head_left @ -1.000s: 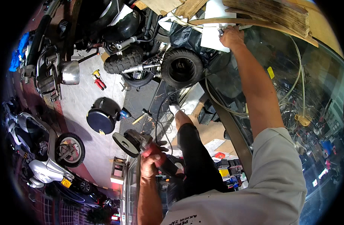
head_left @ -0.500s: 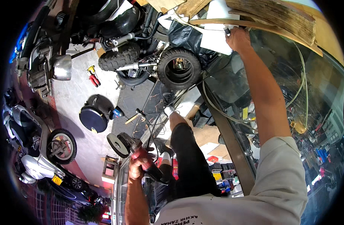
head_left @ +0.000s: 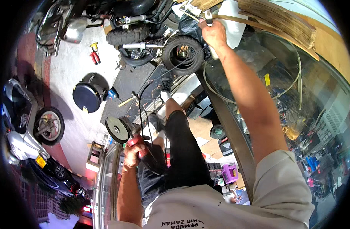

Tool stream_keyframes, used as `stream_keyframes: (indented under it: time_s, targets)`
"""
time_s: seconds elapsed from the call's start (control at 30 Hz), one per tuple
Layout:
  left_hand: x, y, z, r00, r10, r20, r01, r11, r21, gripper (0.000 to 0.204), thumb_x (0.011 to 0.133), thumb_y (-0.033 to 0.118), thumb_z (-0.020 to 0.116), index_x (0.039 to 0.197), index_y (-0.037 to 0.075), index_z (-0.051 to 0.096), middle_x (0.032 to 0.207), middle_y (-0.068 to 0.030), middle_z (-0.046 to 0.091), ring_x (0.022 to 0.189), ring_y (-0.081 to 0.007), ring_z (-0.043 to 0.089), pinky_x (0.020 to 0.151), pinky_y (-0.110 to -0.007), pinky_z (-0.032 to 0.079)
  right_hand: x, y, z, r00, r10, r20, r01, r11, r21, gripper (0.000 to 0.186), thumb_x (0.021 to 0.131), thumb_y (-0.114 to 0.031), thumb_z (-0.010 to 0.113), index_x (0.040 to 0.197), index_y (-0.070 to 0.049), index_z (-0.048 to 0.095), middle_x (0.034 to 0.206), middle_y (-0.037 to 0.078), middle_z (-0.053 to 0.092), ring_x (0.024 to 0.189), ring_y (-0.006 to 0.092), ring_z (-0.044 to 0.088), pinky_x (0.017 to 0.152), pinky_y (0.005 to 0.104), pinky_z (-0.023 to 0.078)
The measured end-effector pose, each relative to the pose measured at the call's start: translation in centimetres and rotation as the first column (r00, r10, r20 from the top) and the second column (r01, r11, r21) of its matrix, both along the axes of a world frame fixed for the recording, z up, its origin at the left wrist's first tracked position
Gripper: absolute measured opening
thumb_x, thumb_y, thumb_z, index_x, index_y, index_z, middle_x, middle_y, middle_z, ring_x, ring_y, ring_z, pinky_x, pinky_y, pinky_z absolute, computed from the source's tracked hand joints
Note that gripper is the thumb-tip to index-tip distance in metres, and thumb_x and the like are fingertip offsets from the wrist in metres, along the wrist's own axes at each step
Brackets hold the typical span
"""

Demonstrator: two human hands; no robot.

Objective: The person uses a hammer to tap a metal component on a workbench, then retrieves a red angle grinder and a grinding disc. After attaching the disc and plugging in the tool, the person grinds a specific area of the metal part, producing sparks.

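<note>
My left hand (head_left: 132, 154) is wrapped around the red and black body of an angle grinder (head_left: 138, 145), held low in front of my legs. Its pale round disc (head_left: 117, 129) faces up and to the left. A black cable (head_left: 140, 108) loops from near the grinder toward the far side. Stretched out over the glass counter, my right hand (head_left: 214, 34) is closed at a small white fitting (head_left: 208, 16) beside a white cable (head_left: 191, 14). Fingers partly hide this fitting, so its exact kind is unclear. A white sheet (head_left: 233, 24) lies just right of that hand.
Wooden planks (head_left: 278, 19) rest on the glass counter (head_left: 255, 65). Knobby tyres (head_left: 182, 55) and motorcycle parts crowd the far side. A round black stool (head_left: 86, 97), red-handled pliers (head_left: 95, 53) and a hammer (head_left: 129, 99) lie left. A scooter (head_left: 28, 129) stands at far left.
My right hand has moved left, from the white sheet to the white fitting. The grinder remains in my left hand, its disc turned more toward view. The whole view has shifted.
</note>
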State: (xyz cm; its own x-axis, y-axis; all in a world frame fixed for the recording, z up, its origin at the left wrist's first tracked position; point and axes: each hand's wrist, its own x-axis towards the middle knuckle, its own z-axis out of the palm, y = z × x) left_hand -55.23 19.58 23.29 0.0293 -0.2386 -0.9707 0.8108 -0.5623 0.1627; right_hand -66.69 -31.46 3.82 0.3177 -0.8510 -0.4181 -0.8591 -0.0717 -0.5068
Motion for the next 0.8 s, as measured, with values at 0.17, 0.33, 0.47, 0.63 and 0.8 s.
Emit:
stream_keyframes:
  time_s: [0.17, 0.33, 0.47, 0.63, 0.8]
  targets:
    - [1.1, 2.0, 1.7, 0.998, -0.019, 0.056, 0.015, 0.997, 0.075, 0.053, 0.065, 0.016, 0.074, 0.113, -0.006, 0.070, 0.104, -0.0152, 0.075, 0.091, -0.0231, 0.070, 0.085, -0.035, 0.055, -2.4, 6.7, -8.4, 0.758, -0.602, 0.251, 0.506, 0.786, 0.356, 0.034, 0.087, -0.029, 0.076, 0.092, 0.005, 0.072, 0.086, 0.019, 0.074, 0.080, 0.0320, 0.072, 0.076, 0.0405, 0.055]
    - [0.9, 7.1, 0.3, 0.999, 0.025, 0.037, -0.028, 0.994, 0.102, 0.066, 0.064, 0.016, 0.075, 0.126, -0.003, 0.063, 0.108, -0.0162, 0.073, 0.092, -0.0249, 0.071, 0.084, -0.038, 0.058, -6.6, 10.4, -12.7, 0.633, -0.771, 0.063, 0.619, 0.554, 0.557, 0.025, 0.099, -0.025, 0.065, 0.092, -0.003, 0.074, 0.084, 0.006, 0.071, 0.066, 0.0174, 0.065, 0.055, 0.0321, 0.047]
    - [0.0, 8.5, -1.3, 0.995, 0.038, 0.088, -0.049, 0.990, 0.133, 0.057, 0.062, 0.018, 0.074, 0.114, -0.005, 0.068, 0.104, -0.0161, 0.073, 0.090, -0.0251, 0.071, 0.085, -0.037, 0.057, -10.3, 10.1, -17.1, 0.620, -0.783, 0.047, 0.609, 0.518, 0.601, 0.026, 0.104, -0.025, 0.056, 0.107, -0.007, 0.074, 0.093, -0.003, 0.074, 0.068, 0.0097, 0.059, 0.064, 0.0264, 0.039]
    - [-1.4, 9.4, -2.5, 1.000, 0.017, 0.013, -0.019, 0.993, 0.116, 0.053, 0.063, 0.018, 0.073, 0.111, -0.005, 0.071, 0.097, -0.0124, 0.073, 0.088, -0.0214, 0.069, 0.082, -0.033, 0.054, -10.3, 9.3, -16.1, 0.599, -0.788, 0.143, 0.569, 0.545, 0.616, 0.016, 0.099, -0.018, 0.061, 0.102, -0.007, 0.073, 0.085, -0.001, 0.068, 0.076, 0.0106, 0.059, 0.066, 0.0295, 0.041]
    - [-1.9, 10.6, -2.2, 1.000, 0.009, -0.001, -0.009, 0.994, 0.112, 0.047, 0.066, 0.012, 0.073, 0.110, -0.005, 0.072, 0.093, -0.0093, 0.073, 0.084, -0.0193, 0.068, 0.082, -0.031, 0.054, -8.8, 13.5, -12.7, 0.720, -0.668, 0.189, 0.567, 0.723, 0.394, 0.032, 0.087, -0.018, 0.079, 0.111, 0.001, 0.070, 0.103, 0.012, 0.074, 0.088, 0.0240, 0.068, 0.080, 0.0401, 0.052]
